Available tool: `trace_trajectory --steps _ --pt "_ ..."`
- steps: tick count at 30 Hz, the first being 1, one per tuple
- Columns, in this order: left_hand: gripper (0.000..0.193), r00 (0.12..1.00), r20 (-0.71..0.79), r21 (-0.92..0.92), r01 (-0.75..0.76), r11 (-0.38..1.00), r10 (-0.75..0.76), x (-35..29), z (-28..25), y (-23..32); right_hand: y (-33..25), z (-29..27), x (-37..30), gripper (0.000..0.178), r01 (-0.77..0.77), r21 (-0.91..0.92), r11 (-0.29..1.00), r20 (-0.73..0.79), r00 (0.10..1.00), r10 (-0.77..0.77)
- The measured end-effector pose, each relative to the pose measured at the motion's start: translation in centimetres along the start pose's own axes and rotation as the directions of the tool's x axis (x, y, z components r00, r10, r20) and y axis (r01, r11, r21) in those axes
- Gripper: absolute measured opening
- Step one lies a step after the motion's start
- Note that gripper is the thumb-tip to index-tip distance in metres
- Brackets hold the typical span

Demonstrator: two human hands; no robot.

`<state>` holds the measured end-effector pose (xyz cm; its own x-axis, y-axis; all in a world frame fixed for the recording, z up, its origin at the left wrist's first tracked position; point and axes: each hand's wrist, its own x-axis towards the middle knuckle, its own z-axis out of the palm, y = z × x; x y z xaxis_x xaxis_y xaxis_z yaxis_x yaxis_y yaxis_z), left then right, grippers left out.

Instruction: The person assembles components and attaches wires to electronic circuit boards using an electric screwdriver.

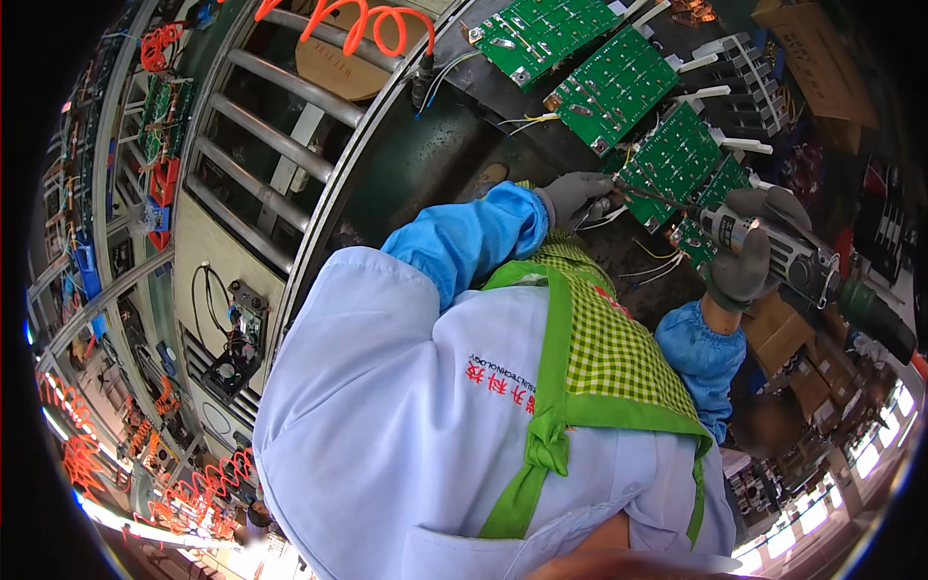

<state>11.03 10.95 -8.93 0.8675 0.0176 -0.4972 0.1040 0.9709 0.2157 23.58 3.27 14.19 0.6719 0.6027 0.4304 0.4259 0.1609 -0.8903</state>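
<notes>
My right hand (742, 261), in a grey glove, is wrapped round a power screwdriver (764, 246) with a grey body. Its long thin bit (659, 197) points left across a green circuit board (672, 159). At that board's left edge, close to the bit's tip, is my left hand (578, 200), also gloved, with its fingers closed. What its fingertips pinch is too small to make out. White and yellow wires (659, 266) trail from a small green board (693, 242) below the bit.
Two more green circuit boards (619, 85) (541, 37) lie farther off in the row. Finned metal heat sinks (739, 87) stand beside them. To the left runs a roller conveyor (280, 135) with a metal rail; a coiled orange hose (372, 29) hangs over it. Cardboard boxes (812, 63) are at the right.
</notes>
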Motion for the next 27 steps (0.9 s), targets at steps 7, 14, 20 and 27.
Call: trace_trajectory --steps 7,14,20,27 --pt "0.026 1.0 -0.002 0.013 -0.008 1.0 0.008 0.2 -0.2 -0.2 -0.3 0.0 0.4 0.04 0.03 -0.014 0.999 0.034 0.999 -0.029" --pt "0.025 1.0 -0.024 0.057 -0.017 0.998 0.018 0.4 -0.2 -0.3 0.2 -0.5 0.2 0.041 0.028 -0.002 1.0 0.067 0.997 -0.028" --pt "0.027 1.0 0.001 0.025 0.015 1.0 -0.016 0.4 -0.2 -0.1 0.5 -1.2 0.0 0.04 0.012 0.047 0.999 0.022 1.0 -0.013" --pt "0.027 1.0 -0.002 0.079 0.002 0.997 -0.002 0.7 -0.6 0.1 0.6 -2.2 -0.3 0.044 -0.016 -0.017 1.0 0.185 0.983 0.018"
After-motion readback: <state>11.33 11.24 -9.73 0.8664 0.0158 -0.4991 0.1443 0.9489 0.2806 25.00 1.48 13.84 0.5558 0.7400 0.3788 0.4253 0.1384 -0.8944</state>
